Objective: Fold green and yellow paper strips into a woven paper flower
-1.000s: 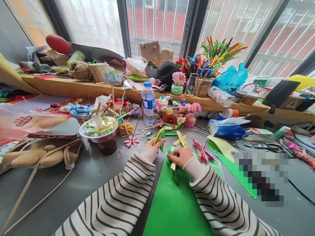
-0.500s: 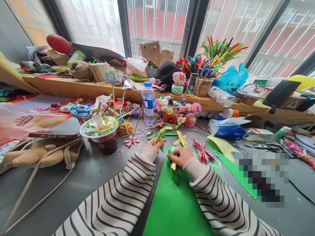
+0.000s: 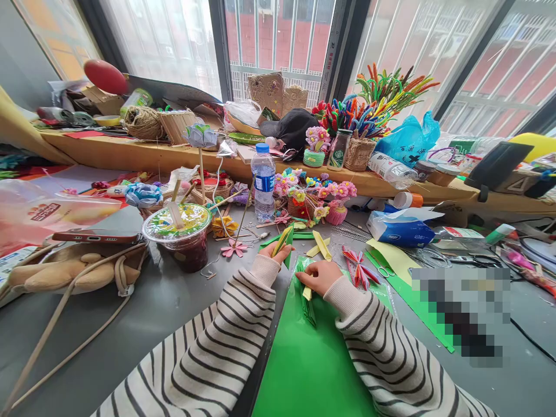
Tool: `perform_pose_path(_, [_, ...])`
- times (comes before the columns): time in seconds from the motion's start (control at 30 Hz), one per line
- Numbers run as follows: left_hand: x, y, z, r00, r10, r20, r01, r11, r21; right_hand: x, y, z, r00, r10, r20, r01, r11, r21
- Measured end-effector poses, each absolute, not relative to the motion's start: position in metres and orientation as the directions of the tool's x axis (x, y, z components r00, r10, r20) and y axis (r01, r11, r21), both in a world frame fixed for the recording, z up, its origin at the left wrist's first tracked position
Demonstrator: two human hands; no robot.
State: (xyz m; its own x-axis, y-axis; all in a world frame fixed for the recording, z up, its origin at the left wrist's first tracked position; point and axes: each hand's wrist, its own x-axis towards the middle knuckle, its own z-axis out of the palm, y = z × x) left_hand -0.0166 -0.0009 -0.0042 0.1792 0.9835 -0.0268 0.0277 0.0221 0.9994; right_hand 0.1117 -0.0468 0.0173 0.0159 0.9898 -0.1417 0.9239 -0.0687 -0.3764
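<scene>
Between the fingers of my left hand [image 3: 278, 253] is a folded piece of green and yellow paper [image 3: 284, 237]. My right hand [image 3: 321, 275] is closed over folded paper strips, a yellow strip [image 3: 307, 292] and green folded strips [image 3: 307, 313] showing below it. These lie on the top part of a green sheet in a clear sleeve [image 3: 317, 365]. Just beyond my right hand are crossed yellow strips [image 3: 320, 246]. A red and white folded paper piece [image 3: 359, 267] lies to its right. The fingertips of my right hand are partly hidden.
A lidded drink cup [image 3: 185, 240] and a bag with a phone on it [image 3: 82, 266] stand left. A water bottle [image 3: 263, 185] and crocheted flowers [image 3: 313, 197] are behind my hands. Tissues [image 3: 399, 226], scissors [image 3: 482, 260] and a blurred patch [image 3: 463, 315] lie right.
The whole view has shifted very slightly. Both hands keep nearly the same position and hold.
</scene>
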Motion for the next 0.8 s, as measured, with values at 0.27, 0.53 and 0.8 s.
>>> perform_pose_path(0.27, [-0.017,0.000,-0.004,0.231,0.972,-0.042,0.027,0.037,0.999,0.113,-0.047,0.016,0.015,0.990,-0.142,0.920,-0.069,-0.386])
perform_pose_path(0.53, [-0.016,-0.001,-0.002,0.250,0.964,-0.094,-0.028,0.104,0.994,0.114,-0.046,0.017,0.008,0.990,-0.138,0.876,-0.074,-0.477])
perform_pose_path(0.8, [-0.015,0.000,0.002,0.276,0.923,-0.267,-0.067,0.295,0.953,0.132,-0.037,0.017,-0.046,0.992,-0.121,0.779,-0.040,-0.626])
